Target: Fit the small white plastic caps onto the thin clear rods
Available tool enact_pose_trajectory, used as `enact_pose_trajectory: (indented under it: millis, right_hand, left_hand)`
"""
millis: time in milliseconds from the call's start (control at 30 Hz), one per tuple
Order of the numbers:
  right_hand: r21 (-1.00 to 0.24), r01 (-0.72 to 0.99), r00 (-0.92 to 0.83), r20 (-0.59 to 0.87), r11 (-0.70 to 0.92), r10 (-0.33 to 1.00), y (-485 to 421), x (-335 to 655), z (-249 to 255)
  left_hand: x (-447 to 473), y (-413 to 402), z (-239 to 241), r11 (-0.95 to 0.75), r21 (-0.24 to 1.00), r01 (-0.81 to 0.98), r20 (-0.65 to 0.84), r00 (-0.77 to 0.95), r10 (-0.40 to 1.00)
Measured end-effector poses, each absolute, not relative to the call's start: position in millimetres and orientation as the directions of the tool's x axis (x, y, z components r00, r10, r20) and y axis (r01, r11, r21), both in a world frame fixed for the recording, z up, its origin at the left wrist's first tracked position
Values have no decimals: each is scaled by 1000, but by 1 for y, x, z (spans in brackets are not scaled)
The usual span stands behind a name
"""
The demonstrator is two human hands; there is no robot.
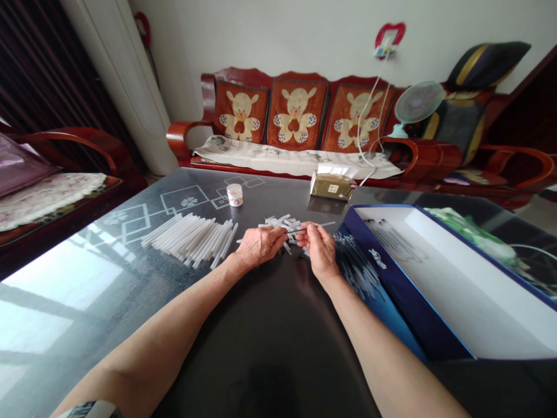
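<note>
Near the middle of the table, my left hand and my right hand pinch a thin dark stick that looks like a pen refill. It spans the gap between them, and a pale end pokes out past my right fingers. Just behind the hands lies a heap of short white pieces, like pen caps, partly covered by my fingers. Left of my left hand spreads a pile of white tubes. Beside my right wrist lie many thin dark sticks, similar to the held one.
A blue box with a white inside stands at the right, a few slim sticks in it. Behind are a small round tub and a tissue pack. Green-white plastic lies beyond the box. A wooden sofa faces the table.
</note>
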State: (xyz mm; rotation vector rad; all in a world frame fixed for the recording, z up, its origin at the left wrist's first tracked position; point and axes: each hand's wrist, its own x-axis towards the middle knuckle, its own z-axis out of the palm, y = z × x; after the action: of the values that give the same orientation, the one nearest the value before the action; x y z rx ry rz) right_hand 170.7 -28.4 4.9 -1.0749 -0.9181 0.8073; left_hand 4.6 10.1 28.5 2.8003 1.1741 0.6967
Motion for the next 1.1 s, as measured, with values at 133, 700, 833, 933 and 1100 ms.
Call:
enact_pose_trajectory:
  millis: [133, 700, 833, 933, 1100]
  right_hand:
    - [-954, -139, 382, 194, 264, 903, -26, 168, 2]
    - [-914, -361, 367, 43, 185, 929, -25, 173, 13]
    - [-897, -407, 369, 14, 174, 929, -25, 173, 13]
    - [-913, -374, 397, -1, 161, 918, -26, 170, 13]
    - [-988, 37, 392, 153, 150, 907, -28, 167, 10]
  left_hand:
    - [4, 11, 29, -712, 202, 673, 396, 608, 688]
    - [2, 11, 28, -698, 150, 700, 421, 594, 686]
    - [3, 12, 26, -761, 162, 628, 456, 636, 622]
    - [3, 14, 23, -803, 156, 575, 469, 673, 572]
    - [4, 16, 19, -804, 163, 571, 456, 679, 575]
